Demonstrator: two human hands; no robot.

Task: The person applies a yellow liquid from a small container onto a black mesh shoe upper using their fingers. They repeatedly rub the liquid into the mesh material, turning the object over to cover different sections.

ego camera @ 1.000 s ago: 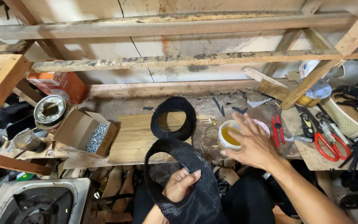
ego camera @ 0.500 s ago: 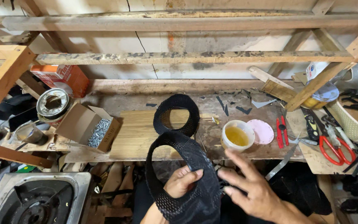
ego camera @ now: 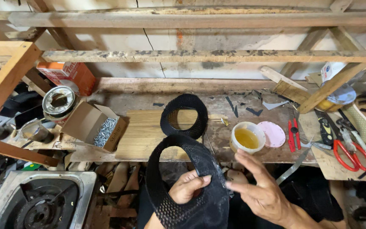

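A black mesh shoe-upper piece (ego camera: 191, 186), cut with a large oval opening, is held low in the view, in front of the bench (ego camera: 255, 110) and below its front edge. The left hand (ego camera: 188, 187) is seen through the opening; its fingers (ego camera: 200, 181) are curled and closed on the inner rim of the piece, thumb side toward the right. The right hand (ego camera: 261, 191) is placed just beside the piece on its right edge; the fingers (ego camera: 244, 163) are spread and slightly bent, and the fingertip nearest the piece appears to touch its edge. A firm grip by this hand cannot be confirmed.

A second black mesh piece (ego camera: 184, 116) of like shape is noted flat on the bench, partly on a pale wooden board (ego camera: 142, 133), directly behind the held piece. To the right of it, a small white cup of yellow liquid (ego camera: 247, 138) is recorded, with a round pink lid (ego camera: 273, 134) just beside it. Red thread snips (ego camera: 293, 135) lie further right, and red-handled scissors (ego camera: 348, 152) near the right margin. On the left, an open cardboard box of small nails (ego camera: 98, 127) is observed, with a round metal tin (ego camera: 58, 101) behind it. A gas stove burner (ego camera: 43, 203) is visible at lower left, below bench level.
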